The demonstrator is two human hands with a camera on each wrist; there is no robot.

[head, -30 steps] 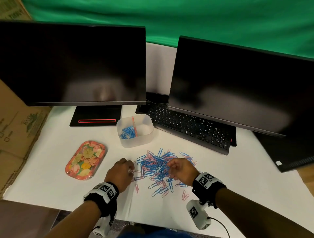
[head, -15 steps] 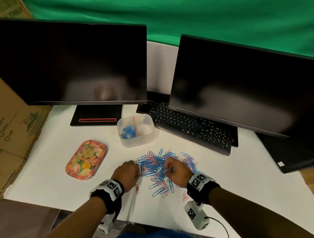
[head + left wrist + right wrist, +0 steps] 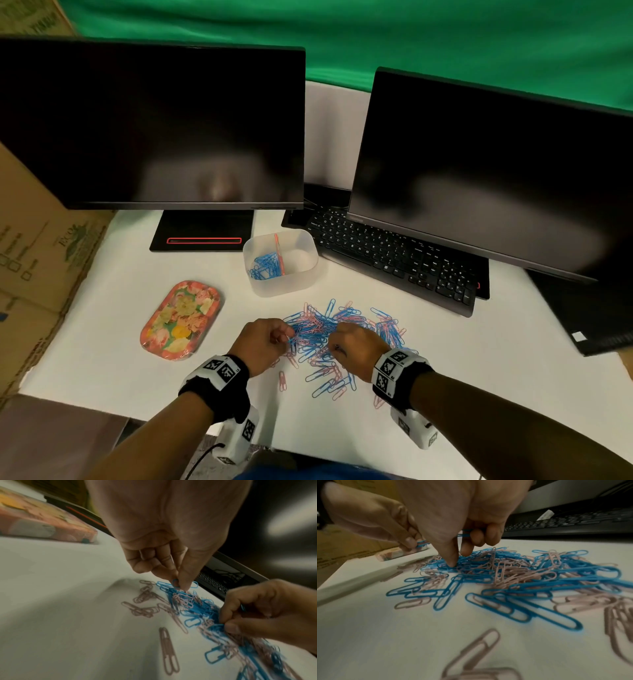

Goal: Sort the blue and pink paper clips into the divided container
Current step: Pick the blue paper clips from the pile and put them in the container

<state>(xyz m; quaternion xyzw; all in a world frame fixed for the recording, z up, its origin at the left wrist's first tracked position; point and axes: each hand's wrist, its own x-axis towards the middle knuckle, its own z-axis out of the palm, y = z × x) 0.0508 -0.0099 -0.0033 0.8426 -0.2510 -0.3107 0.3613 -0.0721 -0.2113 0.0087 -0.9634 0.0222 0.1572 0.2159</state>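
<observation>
**Both hands close in on the clip pile**

Since a second ago both hands have drawn inward and farther onto the pile of paper clips (image 3: 337,337), which lies on the white tabletop (image 3: 479,359) just in front of the divided container (image 3: 280,262). The left hand (image 3: 262,344) pinches a blue clip (image 3: 175,583) between thumb and forefinger at the pile's left edge. The right hand (image 3: 354,347) has its fingers (image 3: 477,536) curled around several blue clips (image 3: 464,534), while thumb and forefinger reach down into the heap. Blue clips fill the container's left compartment; the right one looks bare, though its floor is hard to read. A floral tray (image 3: 181,320) sits well left of the pile, and a keyboard (image 3: 394,260) lies behind it.
</observation>
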